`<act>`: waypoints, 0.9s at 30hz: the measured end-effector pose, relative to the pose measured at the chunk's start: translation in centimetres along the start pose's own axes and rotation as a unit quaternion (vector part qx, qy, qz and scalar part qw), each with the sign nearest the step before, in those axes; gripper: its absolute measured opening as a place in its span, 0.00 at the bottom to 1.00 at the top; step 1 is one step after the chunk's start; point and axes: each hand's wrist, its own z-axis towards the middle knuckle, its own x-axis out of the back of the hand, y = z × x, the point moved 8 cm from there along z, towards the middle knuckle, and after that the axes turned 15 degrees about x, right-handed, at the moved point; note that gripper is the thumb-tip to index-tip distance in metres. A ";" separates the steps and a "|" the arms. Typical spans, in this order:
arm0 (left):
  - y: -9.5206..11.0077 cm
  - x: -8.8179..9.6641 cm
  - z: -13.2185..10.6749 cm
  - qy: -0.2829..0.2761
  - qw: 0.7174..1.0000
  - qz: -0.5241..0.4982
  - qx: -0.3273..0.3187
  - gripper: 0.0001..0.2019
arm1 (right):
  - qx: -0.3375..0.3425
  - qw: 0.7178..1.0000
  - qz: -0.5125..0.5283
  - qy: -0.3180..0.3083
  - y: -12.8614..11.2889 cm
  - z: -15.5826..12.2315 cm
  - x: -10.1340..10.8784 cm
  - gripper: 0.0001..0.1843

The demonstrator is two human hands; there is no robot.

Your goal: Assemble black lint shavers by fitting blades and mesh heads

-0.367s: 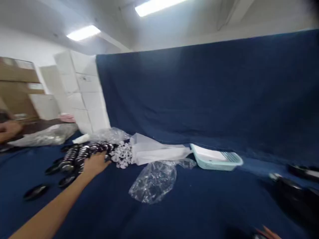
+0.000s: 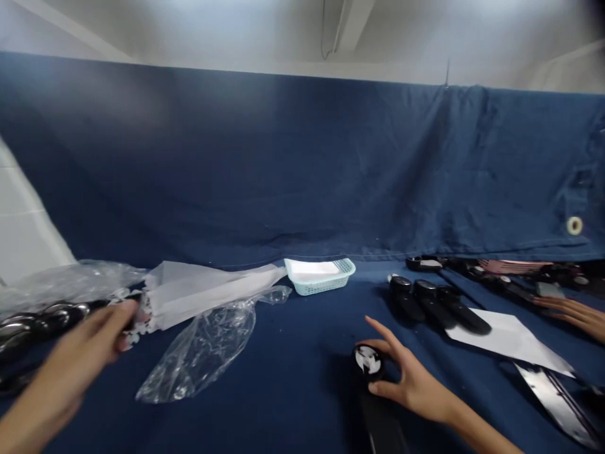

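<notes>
My right hand (image 2: 411,378) curves its thumb and fingers around the round end of a long black part (image 2: 380,410); a white piece (image 2: 367,359) sits inside that round end. The index finger is raised off it. At the left, my left hand (image 2: 97,337), blurred, pinches a small dark part (image 2: 135,309) at its fingertips. Behind those fingertips lie small white plastic pieces (image 2: 137,331), partly hidden. Shiny black round parts (image 2: 51,318) are lined up beside the left hand.
A white sheet-like bag (image 2: 203,290) and a clear plastic bag (image 2: 208,347) lie mid-left. Behind stands a pale green basket (image 2: 321,284). Several long black parts (image 2: 425,299) lie right, near white paper (image 2: 510,340). Another person's hand (image 2: 576,315) is at the right edge.
The view has swung right. My left hand has lifted from the black round parts with a small dark part in its fingers. My right hand and the long black part have come into view.
</notes>
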 end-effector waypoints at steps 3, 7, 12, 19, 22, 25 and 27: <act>-0.5 -13.2 -7.4 -0.282 0.950 -0.098 0.091 0.25 | -0.005 0.997 0.069 -0.023 0.3 -0.5 1.2 0.52; -0.3 -27.2 -16.3 -0.531 0.834 -0.106 0.107 0.25 | -0.011 0.991 0.129 -0.022 1.8 -1.9 2.2 0.53; 2.5 -34.6 -16.4 -0.439 0.885 -0.155 -0.020 0.16 | -0.006 0.986 0.163 0.019 3.1 -2.5 2.6 0.51; 2.4 -36.1 -16.7 -0.359 0.905 -0.151 -0.171 0.14 | 0.001 0.989 0.142 0.038 3.0 -2.1 2.5 0.51; 2.0 -35.7 -17.2 -0.340 0.905 -0.076 -0.243 0.09 | 0.013 0.991 0.128 0.044 3.0 -2.0 2.5 0.52; 2.4 -35.8 -18.0 -0.354 0.891 -0.025 -0.284 0.08 | 0.028 0.991 0.109 0.066 2.8 -1.8 2.6 0.53; 2.9 -36.0 -18.7 -0.377 0.876 -0.006 -0.301 0.08 | 0.038 0.991 0.102 0.076 2.5 -1.7 2.6 0.52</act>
